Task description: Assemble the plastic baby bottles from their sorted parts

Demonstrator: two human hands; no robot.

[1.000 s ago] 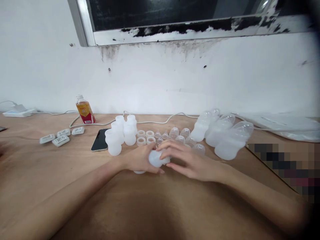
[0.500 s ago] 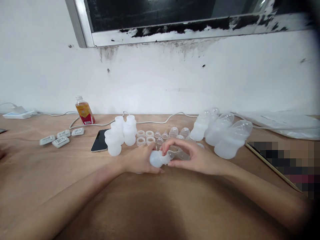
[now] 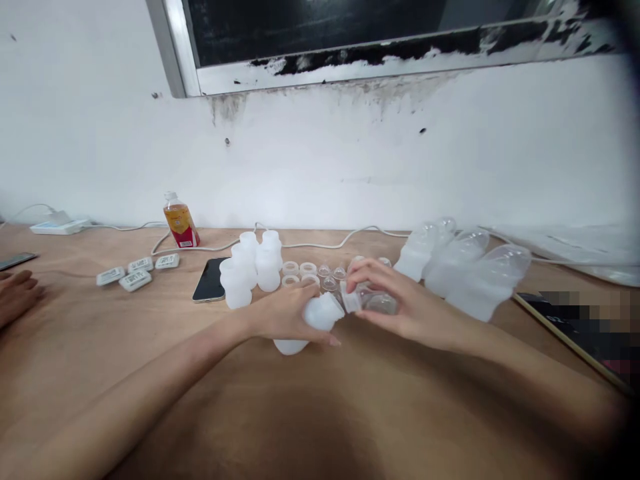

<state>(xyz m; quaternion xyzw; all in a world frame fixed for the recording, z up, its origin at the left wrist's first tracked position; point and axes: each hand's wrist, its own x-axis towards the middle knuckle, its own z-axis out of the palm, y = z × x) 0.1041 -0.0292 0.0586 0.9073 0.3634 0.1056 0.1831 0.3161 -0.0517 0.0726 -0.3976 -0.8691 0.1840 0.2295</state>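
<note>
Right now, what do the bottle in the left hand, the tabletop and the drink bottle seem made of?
Held bottle: perhaps plastic or silicone, satin finish; it looks milky with soft shading. Tabletop: likely wood or a wood-look sheet, dull; brown, faintly streaked. Drink bottle: probably clear plastic, perhaps glossy; see-through near the top.

No wording can be read. In the left part of the frame, the drink bottle (image 3: 181, 221) has a yellow-and-red label (image 3: 183, 228) with blurred print; dark marks on four small white boxes (image 3: 135, 281) are equally illegible.
</note>
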